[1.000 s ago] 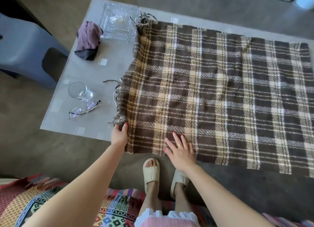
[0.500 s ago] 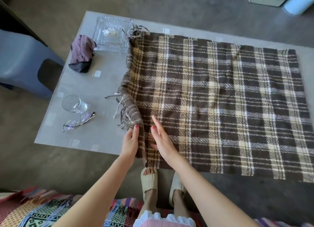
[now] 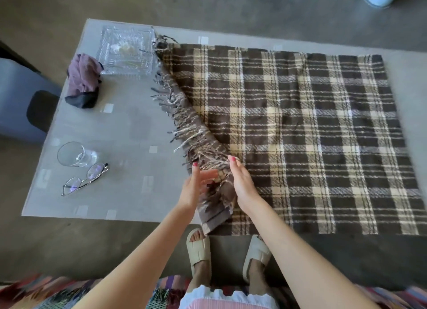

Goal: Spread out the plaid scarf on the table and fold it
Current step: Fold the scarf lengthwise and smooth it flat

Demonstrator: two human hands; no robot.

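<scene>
The left hand [image 3: 193,188] is open, fingers spread and slightly blurred, touching the fringed edge of the plaid scarf [image 3: 300,135]. The right hand [image 3: 241,181] is open too, palm turned inward, its edge pressed on the turned-over strip. Between them the scarf's left edge is folded back diagonally, fringe [image 3: 184,133] splayed outward. The scarf, brown with cream and white checks, lies flat over the right part of the grey tabletop [image 3: 120,128], its near edge hanging over. Left of it stand an apparently empty drinking glass [image 3: 74,155], eyeglasses [image 3: 85,179], a purple pouch [image 3: 83,84] and a clear glass tray [image 3: 127,50] holding something pale.
</scene>
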